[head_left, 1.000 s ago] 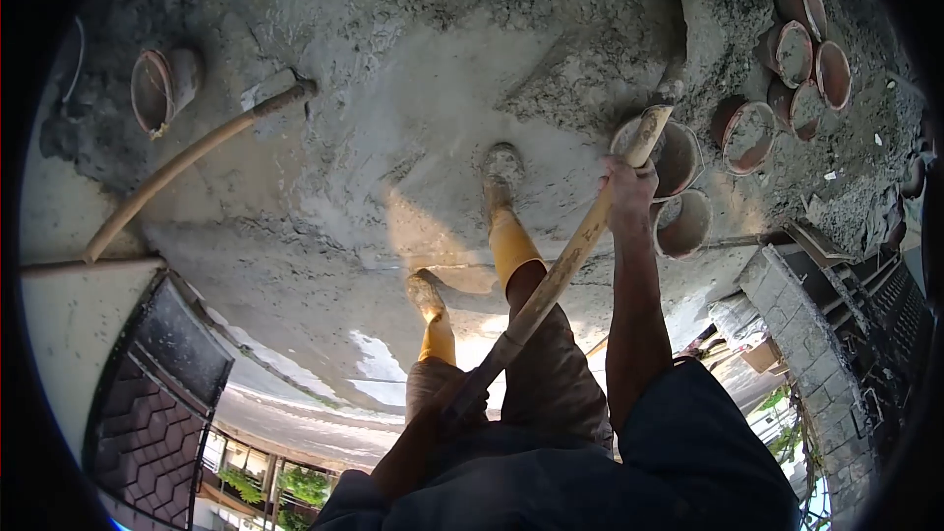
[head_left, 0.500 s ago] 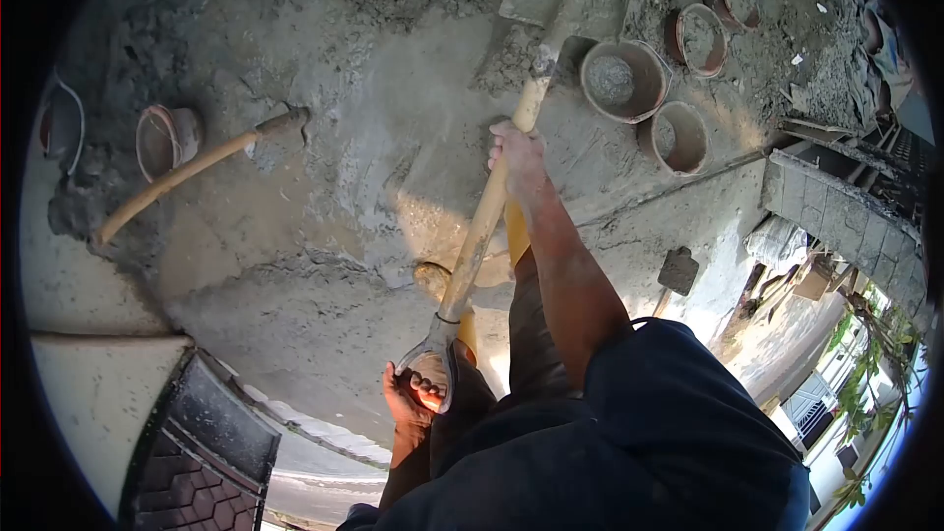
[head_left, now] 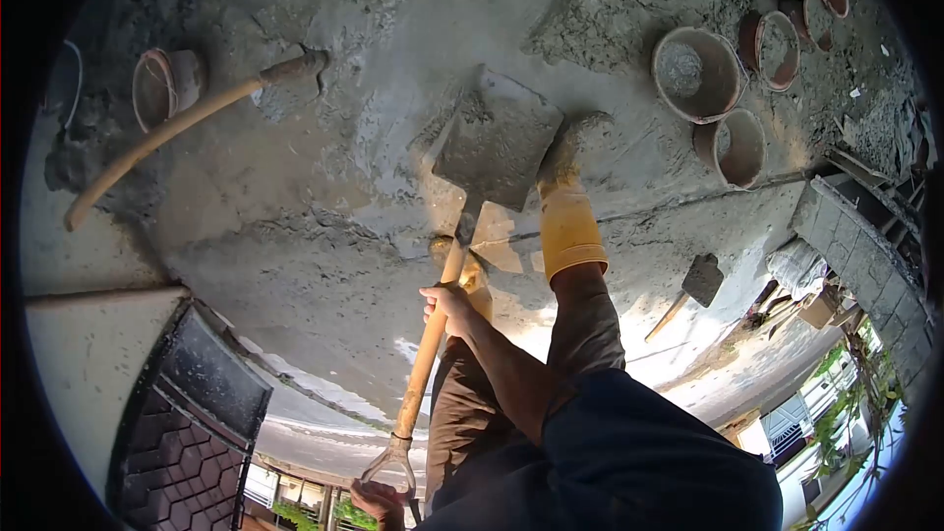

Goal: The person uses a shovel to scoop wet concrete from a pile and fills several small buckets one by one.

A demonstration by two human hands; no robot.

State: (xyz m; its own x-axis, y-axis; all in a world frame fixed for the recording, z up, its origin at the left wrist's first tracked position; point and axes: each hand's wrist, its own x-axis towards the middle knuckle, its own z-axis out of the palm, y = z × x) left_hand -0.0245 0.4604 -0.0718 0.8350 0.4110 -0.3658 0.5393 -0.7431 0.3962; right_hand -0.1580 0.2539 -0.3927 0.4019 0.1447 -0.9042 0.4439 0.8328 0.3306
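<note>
A shovel [head_left: 429, 352] with a pale wooden shaft lies slantwise in front of my legs. Its square blade [head_left: 500, 143], smeared with wet cement mix, is over the grey floor near my boots. My right hand [head_left: 449, 309] is wrapped around the shaft below the blade. At the bottom edge of the view, my left hand [head_left: 379, 501] grips the shovel's D-shaped end handle; part of its fingers is hidden.
My yellow boot [head_left: 570, 226] stands on wet mix, right of the blade. A hoe [head_left: 187, 118] and a bucket [head_left: 165, 88] are at the left. Several buckets [head_left: 698, 79] stand upper right, beyond heaped mix [head_left: 600, 20]. A second shovel [head_left: 702, 280] lies at the right.
The shovel has been drawn back toward my body; its blade, far off before, now shows near my boots. Both hands moved down and left with it. The view has shifted.
</note>
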